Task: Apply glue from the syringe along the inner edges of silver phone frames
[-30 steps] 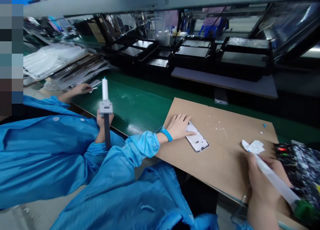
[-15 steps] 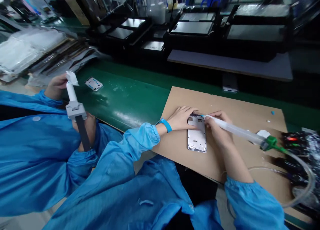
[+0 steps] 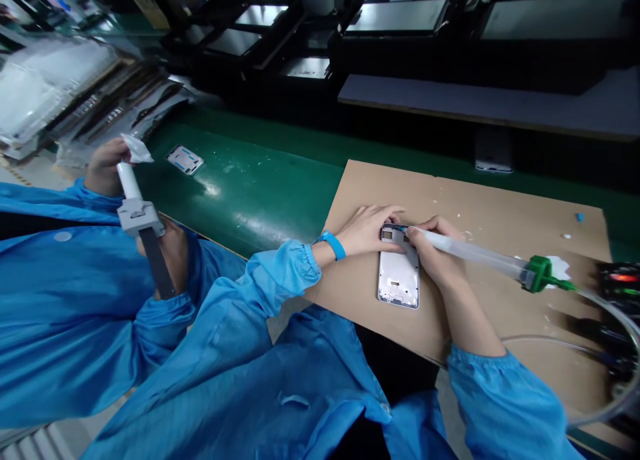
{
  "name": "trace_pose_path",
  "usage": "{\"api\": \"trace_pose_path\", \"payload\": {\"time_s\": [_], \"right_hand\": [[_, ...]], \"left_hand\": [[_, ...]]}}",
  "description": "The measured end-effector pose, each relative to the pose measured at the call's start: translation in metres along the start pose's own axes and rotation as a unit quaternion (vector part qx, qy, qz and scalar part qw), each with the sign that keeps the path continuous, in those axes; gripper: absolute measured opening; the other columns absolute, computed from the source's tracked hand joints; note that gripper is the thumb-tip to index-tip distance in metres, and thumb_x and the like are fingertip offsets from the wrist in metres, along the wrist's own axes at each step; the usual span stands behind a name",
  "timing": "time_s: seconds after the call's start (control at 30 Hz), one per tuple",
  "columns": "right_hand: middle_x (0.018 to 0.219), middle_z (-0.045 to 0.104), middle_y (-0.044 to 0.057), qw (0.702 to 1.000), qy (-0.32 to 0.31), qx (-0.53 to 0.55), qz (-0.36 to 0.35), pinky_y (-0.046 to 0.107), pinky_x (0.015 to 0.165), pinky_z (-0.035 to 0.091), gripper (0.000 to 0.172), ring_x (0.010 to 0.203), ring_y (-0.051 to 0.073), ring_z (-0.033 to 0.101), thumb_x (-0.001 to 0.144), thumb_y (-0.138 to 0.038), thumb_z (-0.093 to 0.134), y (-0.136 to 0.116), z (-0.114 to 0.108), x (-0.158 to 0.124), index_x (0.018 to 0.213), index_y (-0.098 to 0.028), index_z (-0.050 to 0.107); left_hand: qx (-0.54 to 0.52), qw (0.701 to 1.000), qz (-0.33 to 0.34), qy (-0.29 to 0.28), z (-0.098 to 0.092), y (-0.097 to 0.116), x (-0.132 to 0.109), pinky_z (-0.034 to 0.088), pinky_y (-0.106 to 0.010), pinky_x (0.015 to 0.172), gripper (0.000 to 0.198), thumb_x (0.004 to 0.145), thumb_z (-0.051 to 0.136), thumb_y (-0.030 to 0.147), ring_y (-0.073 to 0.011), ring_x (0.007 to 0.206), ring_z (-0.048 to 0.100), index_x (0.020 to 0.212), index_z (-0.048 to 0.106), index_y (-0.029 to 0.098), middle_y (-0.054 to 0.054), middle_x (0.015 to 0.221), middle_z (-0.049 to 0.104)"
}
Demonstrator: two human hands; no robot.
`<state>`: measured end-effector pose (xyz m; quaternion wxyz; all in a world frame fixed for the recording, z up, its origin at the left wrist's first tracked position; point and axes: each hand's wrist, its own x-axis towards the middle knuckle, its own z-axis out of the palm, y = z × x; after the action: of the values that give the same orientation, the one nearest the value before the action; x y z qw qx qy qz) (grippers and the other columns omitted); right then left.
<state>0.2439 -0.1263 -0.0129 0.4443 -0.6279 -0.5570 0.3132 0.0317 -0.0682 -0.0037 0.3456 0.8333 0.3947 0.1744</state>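
A white phone frame [image 3: 399, 277] lies flat on a brown cardboard sheet [image 3: 480, 213]. My left hand [image 3: 367, 230] rests on the frame's top left corner, fingers flat and pressing it down. My right hand [image 3: 434, 255] is closed round a clear glue syringe [image 3: 475, 255], its tip touching the frame's top edge. The syringe ends in a green cap [image 3: 539, 273] with a clear hose [image 3: 617, 327] running off to the right.
A co-worker in a blue coat sits at my left, holding a white syringe in a grey applicator [image 3: 136, 210] and a tissue [image 3: 133, 148]. Another phone frame [image 3: 185, 160] lies on the green conveyor belt [image 3: 260, 180]. Black trays [image 3: 395, 17] stand behind it.
My right hand came from the tissue at the right edge over to the frame and set the syringe tip on its top edge. The frame was turned upright. The co-worker raised the tissue to their syringe tip.
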Motion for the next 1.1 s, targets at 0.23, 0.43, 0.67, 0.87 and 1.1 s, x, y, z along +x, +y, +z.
{"api": "trace_pose_path", "payload": {"time_s": [0.23,0.43,0.67,0.87,1.1], "right_hand": [[0.075,0.070,0.004,1.000,0.025,-0.013,-0.008,0.033,0.062,0.047,0.033,0.070,0.024,0.062,0.085,-0.055,0.078,0.001,0.003,0.000,0.079,-0.025,0.066],[0.077,0.071,0.003,0.999,0.021,-0.028,-0.014,0.034,0.064,0.048,0.035,0.071,0.025,0.063,0.086,-0.057,0.078,0.001,0.002,0.000,0.079,-0.025,0.066],[0.083,0.075,0.004,0.999,0.009,-0.034,-0.023,0.035,0.067,0.049,0.035,0.074,0.026,0.067,0.090,-0.058,0.078,0.009,0.001,0.001,0.084,-0.025,0.067],[0.080,0.074,0.004,0.999,0.011,-0.043,-0.016,0.036,0.066,0.049,0.033,0.075,0.027,0.068,0.087,-0.057,0.077,0.001,0.000,0.002,0.081,-0.026,0.068],[0.078,0.072,0.003,0.999,0.026,-0.033,-0.023,0.038,0.064,0.046,0.032,0.071,0.028,0.066,0.088,-0.055,0.081,0.005,0.001,0.002,0.079,-0.027,0.069]], "left_hand": [[0.005,1.000,0.002,0.000,0.000,0.002,0.000,0.043,-0.048,0.123,0.086,0.090,0.097,0.049,-0.0308,0.142,0.066,0.162,0.053,0.033,-0.003,0.147,0.077],[-0.002,1.000,0.012,0.008,0.001,0.000,0.000,0.043,-0.048,0.122,0.086,0.090,0.098,0.047,-0.0301,0.142,0.066,0.161,0.053,0.030,-0.003,0.146,0.077],[0.002,1.000,0.010,0.004,0.001,0.000,0.000,0.043,-0.047,0.122,0.086,0.090,0.097,0.047,-0.0303,0.142,0.066,0.163,0.053,0.031,-0.004,0.147,0.077],[-0.001,1.000,0.010,0.008,0.003,-0.002,0.001,0.044,-0.049,0.123,0.085,0.091,0.096,0.049,-0.0309,0.142,0.066,0.162,0.054,0.032,-0.003,0.146,0.077],[0.010,1.000,0.015,-0.003,0.002,-0.003,0.003,0.044,-0.050,0.126,0.084,0.095,0.092,0.050,-0.0317,0.148,0.064,0.167,0.050,0.036,-0.003,0.149,0.076]]}}
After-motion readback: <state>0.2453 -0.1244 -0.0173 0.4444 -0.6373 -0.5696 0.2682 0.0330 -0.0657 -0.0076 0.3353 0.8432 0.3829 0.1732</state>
